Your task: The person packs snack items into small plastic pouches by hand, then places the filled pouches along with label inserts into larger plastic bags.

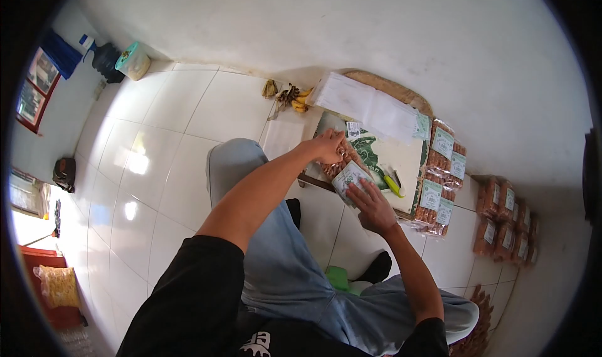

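A clear packet of brown pieces [335, 168] with a pale printed label [352, 178] lies at the near edge of a low table [406, 159]. My left hand [328, 147] grips the packet's upper end with its fingers closed. On the label and the packet's lower end rests my right hand [371, 208], its fingers spread. Just right of the packet, on the table, are a yellow-green cutter [393, 186] and a green printed sheet [370, 153].
White papers [376, 106] lie along the table's back. Labelled packets [433, 194] stand at its right end, with several more [505, 222] on the floor beyond. Bananas [300, 103] lie behind the table's left side. My bent legs [282, 263] are close in front.
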### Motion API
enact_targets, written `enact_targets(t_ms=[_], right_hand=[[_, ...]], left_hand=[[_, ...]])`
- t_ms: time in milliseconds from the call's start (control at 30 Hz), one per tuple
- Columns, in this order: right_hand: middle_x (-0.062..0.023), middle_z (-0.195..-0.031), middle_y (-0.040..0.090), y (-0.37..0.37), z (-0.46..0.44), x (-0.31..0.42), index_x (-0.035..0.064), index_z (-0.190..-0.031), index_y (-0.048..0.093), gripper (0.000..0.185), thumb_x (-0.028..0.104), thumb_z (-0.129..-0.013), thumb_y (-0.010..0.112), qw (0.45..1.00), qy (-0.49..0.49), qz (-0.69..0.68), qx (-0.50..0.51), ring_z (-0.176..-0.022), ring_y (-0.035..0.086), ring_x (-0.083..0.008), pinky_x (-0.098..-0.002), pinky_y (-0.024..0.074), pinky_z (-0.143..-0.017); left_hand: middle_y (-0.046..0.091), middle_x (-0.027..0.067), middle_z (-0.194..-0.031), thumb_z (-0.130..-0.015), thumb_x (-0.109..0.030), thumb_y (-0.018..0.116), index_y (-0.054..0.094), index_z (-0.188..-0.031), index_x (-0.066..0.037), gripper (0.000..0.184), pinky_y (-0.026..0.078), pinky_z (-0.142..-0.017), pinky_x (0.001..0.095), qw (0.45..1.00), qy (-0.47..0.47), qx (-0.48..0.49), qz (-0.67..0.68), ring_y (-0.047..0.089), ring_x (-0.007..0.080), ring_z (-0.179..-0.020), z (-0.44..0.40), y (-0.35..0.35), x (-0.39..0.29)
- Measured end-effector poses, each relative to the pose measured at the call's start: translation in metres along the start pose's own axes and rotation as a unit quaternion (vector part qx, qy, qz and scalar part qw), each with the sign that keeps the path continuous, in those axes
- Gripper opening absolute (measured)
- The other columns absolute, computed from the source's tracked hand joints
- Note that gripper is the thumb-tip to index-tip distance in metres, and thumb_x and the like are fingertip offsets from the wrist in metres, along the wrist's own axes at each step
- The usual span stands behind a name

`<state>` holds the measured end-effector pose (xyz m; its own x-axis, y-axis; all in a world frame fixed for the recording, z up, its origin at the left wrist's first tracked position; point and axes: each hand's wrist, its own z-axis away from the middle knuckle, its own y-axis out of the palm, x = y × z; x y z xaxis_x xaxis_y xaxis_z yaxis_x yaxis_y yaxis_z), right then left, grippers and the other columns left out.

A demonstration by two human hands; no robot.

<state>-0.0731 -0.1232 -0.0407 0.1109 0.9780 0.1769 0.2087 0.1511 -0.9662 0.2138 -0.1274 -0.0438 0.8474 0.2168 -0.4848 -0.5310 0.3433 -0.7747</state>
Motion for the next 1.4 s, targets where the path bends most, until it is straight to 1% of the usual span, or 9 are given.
enact_targets(t_ms=[233, 300, 400, 500, 600, 800, 1200, 1267, 1400], right_hand=[[-0.0077, -0.150, 0.042, 0.012, -0.002, 0.012, 0.0130, -0.140, 0.049, 0.066, 0.003, -0.076, 0.057, 0.995, 0.055, 0.078, -0.012, -0.140, 0.036, -0.0326, -0.0482, 0.0301, -0.115], [-0.0074, -0.154, 0.036, 0.011, -0.005, 0.016, 0.0148, -0.147, 0.040, 0.063, 0.012, -0.085, 0.053, 0.989, 0.084, 0.113, 0.036, -0.143, 0.031, -0.0312, -0.0464, 0.0256, -0.117], [-0.0114, -0.154, 0.035, 0.022, -0.008, 0.014, 0.0112, -0.148, 0.036, 0.063, 0.013, -0.086, 0.050, 0.988, 0.093, 0.123, 0.013, -0.143, 0.032, -0.0313, -0.0463, 0.0234, -0.118], [-0.0163, -0.153, 0.034, 0.020, -0.009, 0.011, 0.0063, -0.148, 0.034, 0.067, 0.008, -0.084, 0.052, 0.993, 0.088, 0.074, -0.008, -0.142, 0.032, -0.0323, -0.0473, 0.0249, -0.117], [-0.0191, -0.152, 0.034, 0.020, 0.003, 0.001, 0.0030, -0.145, 0.037, 0.068, 0.003, -0.079, 0.055, 0.994, 0.097, -0.042, -0.040, -0.142, 0.033, -0.0339, -0.0481, 0.0264, -0.116], [-0.0131, -0.152, 0.038, 0.011, 0.011, 0.004, 0.0086, -0.144, 0.042, 0.068, 0.002, -0.077, 0.057, 0.994, 0.093, 0.047, -0.019, -0.141, 0.033, -0.0336, -0.0470, 0.0268, -0.116], [-0.0065, -0.154, 0.036, 0.012, -0.006, 0.012, 0.0185, -0.149, 0.037, 0.062, 0.015, -0.088, 0.052, 0.985, 0.161, 0.060, 0.025, -0.143, 0.031, -0.0309, -0.0514, 0.0242, -0.115], [-0.0061, -0.155, 0.036, 0.014, -0.006, 0.016, 0.0187, -0.149, 0.036, 0.063, 0.016, -0.089, 0.052, 0.984, 0.160, 0.073, 0.016, -0.143, 0.031, -0.0306, -0.0520, 0.0246, -0.115], [-0.0052, -0.156, 0.033, 0.020, -0.007, 0.015, 0.0194, -0.151, 0.032, 0.068, 0.019, -0.087, 0.055, 0.983, 0.160, 0.091, 0.001, -0.144, 0.028, -0.0295, -0.0533, 0.0244, -0.114]], left_hand=[[0.008, 0.0321, -0.155, -0.085, -0.043, 0.065, 0.006, -0.156, -0.009, 0.098, 0.026, -0.116, 0.0420, 0.999, -0.034, 0.027, 0.003, 0.021, 0.0445, -0.144, 0.007, -0.004, -0.009], [0.008, 0.0320, -0.156, -0.084, -0.043, 0.065, 0.007, -0.156, -0.009, 0.098, 0.025, -0.116, 0.0410, 0.999, -0.034, 0.027, 0.005, 0.021, 0.0440, -0.144, 0.006, -0.004, -0.009], [0.008, 0.0320, -0.155, -0.085, -0.042, 0.064, 0.008, -0.156, -0.009, 0.096, 0.025, -0.117, 0.0402, 0.999, -0.032, 0.025, 0.004, 0.021, 0.0432, -0.144, 0.000, 0.000, -0.006], [0.008, 0.0313, -0.156, -0.085, -0.039, 0.064, 0.010, -0.156, -0.009, 0.094, 0.024, -0.117, 0.0397, 1.000, 0.001, 0.023, 0.020, 0.021, 0.0436, -0.144, -0.013, 0.007, 0.006], [0.000, 0.0212, -0.161, -0.085, -0.039, 0.061, 0.002, -0.157, -0.021, 0.095, 0.027, -0.117, 0.0432, 0.999, -0.030, 0.033, 0.014, 0.019, 0.0412, -0.145, -0.017, 0.008, 0.007], [-0.002, 0.0220, -0.161, -0.087, -0.040, 0.055, 0.002, -0.157, -0.021, 0.091, 0.026, -0.117, 0.0421, 0.996, -0.045, 0.051, 0.053, 0.018, 0.0421, -0.146, -0.020, 0.009, 0.014], [0.018, 0.0203, -0.155, -0.095, -0.034, 0.048, 0.014, -0.156, -0.017, 0.072, 0.027, -0.115, 0.0385, 0.988, -0.016, 0.036, 0.148, 0.026, 0.0380, -0.140, -0.031, 0.017, 0.029], [0.023, 0.0197, -0.150, -0.096, -0.031, 0.046, 0.017, -0.156, -0.019, 0.068, 0.030, -0.113, 0.0406, 0.982, 0.036, 0.090, 0.160, 0.030, 0.0376, -0.137, -0.023, 0.003, 0.021], [0.028, 0.0192, -0.146, -0.095, -0.023, 0.044, 0.017, -0.156, -0.021, 0.066, 0.031, -0.113, 0.0435, 0.974, -0.004, 0.083, 0.209, 0.033, 0.0372, -0.135, -0.027, 0.008, 0.023]])
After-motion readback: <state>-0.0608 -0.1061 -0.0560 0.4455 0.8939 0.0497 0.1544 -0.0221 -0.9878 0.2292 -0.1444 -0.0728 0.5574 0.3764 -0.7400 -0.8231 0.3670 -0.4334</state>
